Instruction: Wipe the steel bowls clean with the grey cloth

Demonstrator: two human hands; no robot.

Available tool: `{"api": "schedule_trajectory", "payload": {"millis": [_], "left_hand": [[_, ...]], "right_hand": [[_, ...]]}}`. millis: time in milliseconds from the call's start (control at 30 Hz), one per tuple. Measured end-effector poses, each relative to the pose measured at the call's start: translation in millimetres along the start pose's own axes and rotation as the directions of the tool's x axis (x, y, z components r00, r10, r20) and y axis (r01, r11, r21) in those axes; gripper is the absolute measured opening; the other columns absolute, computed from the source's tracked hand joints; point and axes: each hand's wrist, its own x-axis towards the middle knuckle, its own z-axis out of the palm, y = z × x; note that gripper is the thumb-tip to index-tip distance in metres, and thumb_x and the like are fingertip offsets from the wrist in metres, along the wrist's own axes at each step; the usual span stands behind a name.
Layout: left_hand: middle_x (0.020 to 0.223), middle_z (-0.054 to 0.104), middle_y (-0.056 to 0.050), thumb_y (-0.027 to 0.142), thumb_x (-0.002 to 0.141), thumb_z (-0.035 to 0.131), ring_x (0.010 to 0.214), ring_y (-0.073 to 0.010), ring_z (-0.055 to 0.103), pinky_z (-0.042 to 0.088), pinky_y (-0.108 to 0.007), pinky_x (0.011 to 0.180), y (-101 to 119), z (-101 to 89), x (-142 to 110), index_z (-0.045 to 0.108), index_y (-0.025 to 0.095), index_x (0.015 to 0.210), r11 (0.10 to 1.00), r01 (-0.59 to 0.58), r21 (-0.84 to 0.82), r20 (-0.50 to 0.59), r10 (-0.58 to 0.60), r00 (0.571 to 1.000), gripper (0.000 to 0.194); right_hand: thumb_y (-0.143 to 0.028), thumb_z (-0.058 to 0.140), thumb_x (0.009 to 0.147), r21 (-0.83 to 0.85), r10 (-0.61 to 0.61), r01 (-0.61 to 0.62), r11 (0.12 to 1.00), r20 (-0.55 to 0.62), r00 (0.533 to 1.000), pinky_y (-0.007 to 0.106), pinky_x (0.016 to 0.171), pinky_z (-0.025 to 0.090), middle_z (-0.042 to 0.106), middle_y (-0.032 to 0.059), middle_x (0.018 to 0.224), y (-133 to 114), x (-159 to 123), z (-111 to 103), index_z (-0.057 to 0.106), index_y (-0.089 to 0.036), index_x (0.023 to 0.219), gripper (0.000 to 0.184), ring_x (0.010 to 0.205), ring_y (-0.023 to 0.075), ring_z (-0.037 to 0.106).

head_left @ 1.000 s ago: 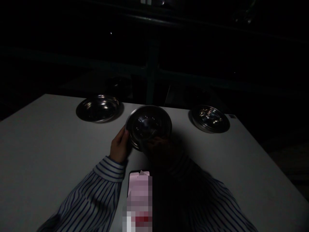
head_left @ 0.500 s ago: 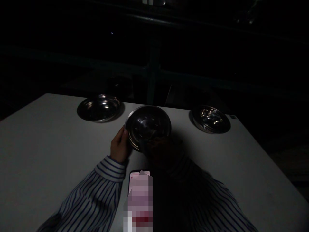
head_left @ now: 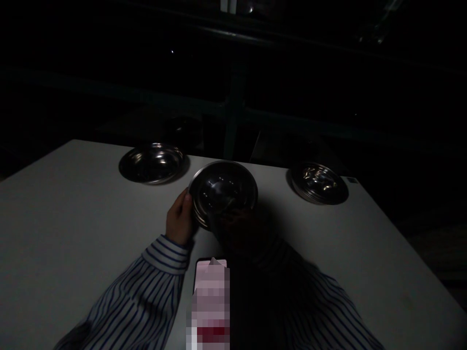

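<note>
A round stainless steel bowl (head_left: 219,187) is tilted with its inside facing me, near the far edge of the table. My left hand (head_left: 180,218) is closed on its left rim, the thumb at the front edge. Deep shadow covers my right hand (head_left: 244,228), which reaches over the bowl's lower right part with its fingers bent. A dark shape by those fingers seems to be held against the inside of the bowl, too dark to name.
A wide steel bowl (head_left: 151,165) stands at the back left of the white table (head_left: 91,218). Stacked steel bowls (head_left: 319,183) sit at the back right. A phone (head_left: 211,277) with a lit, partly blurred screen lies between my forearms. Beyond the table it is very dark.
My right hand has shifted slightly down and left over the bowl. The left hand keeps its hold, and the whole view has moved a little.
</note>
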Motion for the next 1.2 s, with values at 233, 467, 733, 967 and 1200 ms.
{"api": "schedule_trajectory", "payload": {"millis": [233, 467, 733, 967, 1200], "left_hand": [[0.070, 0.055, 0.003, 0.045, 0.074, 0.053, 0.063, -0.0116, 0.052, 0.043, -0.025, 0.060, 0.2, 4.3, -9.8, 0.051, 0.020, 0.099, 0.994, 0.113, 0.005, 0.087, -0.113, 0.990, 0.035], [0.061, 0.050, 0.005, 0.045, 0.073, 0.054, 0.053, -0.0104, 0.046, 0.038, -0.023, 0.050, -5.4, 2.1, -5.3, 0.048, 0.019, 0.106, 0.987, 0.153, -0.043, 0.101, -0.148, 0.984, 0.042], [0.069, 0.057, 0.002, 0.046, 0.076, 0.050, 0.060, -0.0125, 0.051, 0.041, -0.026, 0.056, 0.4, 4.1, -9.4, 0.047, 0.019, 0.112, 0.989, 0.136, -0.060, 0.186, -0.123, 0.975, 0.045], [0.069, 0.056, 0.001, 0.047, 0.077, 0.048, 0.060, -0.0127, 0.050, 0.041, -0.026, 0.058, -4.2, 0.1, -4.1, 0.050, 0.017, 0.113, 0.995, 0.089, 0.039, 0.118, -0.093, 0.989, 0.046], [0.084, 0.058, -0.002, 0.046, 0.079, 0.045, 0.072, -0.0146, 0.052, 0.042, -0.029, 0.067, 2.5, 1.7, -7.1, 0.049, 0.019, 0.115, 0.993, 0.000, 0.121, 0.151, -0.018, 0.988, 0.045]], "right_hand": [[-0.022, 0.034, 0.089, 0.039, 0.008, -0.004, 0.999, -0.115, 0.993, 0.047, 0.090, 0.042, 0.047, 0.0144, 0.128, -11.9, 10.5, 12.6, 0.040, -0.014, 0.130, 0.042, 0.109, 0.0260, 0.051], [-0.027, 0.042, 0.085, 0.016, -0.021, 0.021, 1.000, -0.023, 1.000, 0.051, 0.095, 0.036, 0.043, 0.0102, 0.133, 5.4, 0.1, 1.1, 0.046, -0.020, 0.125, 0.041, 0.116, 0.0280, 0.045], [-0.020, 0.032, 0.089, 0.014, -0.046, 0.047, 0.999, -0.057, 0.997, 0.048, 0.094, 0.040, 0.044, 0.0135, 0.131, 2.0, 4.9, 25.2, 0.042, -0.015, 0.128, 0.041, 0.116, 0.0258, 0.046], [-0.026, 0.044, 0.084, -0.017, -0.028, 0.028, 0.999, -0.044, 0.999, 0.050, 0.097, 0.035, 0.040, 0.0069, 0.135, 7.5, -2.0, 6.2, 0.048, -0.023, 0.124, 0.040, 0.115, 0.0266, 0.046], [-0.019, 0.036, 0.087, -0.022, -0.007, 0.006, 1.000, -0.040, 0.999, 0.048, 0.093, 0.039, 0.052, 0.0161, 0.122, -13.5, 8.2, 6.3, 0.045, -0.010, 0.125, 0.041, 0.105, 0.0262, 0.054]]}}
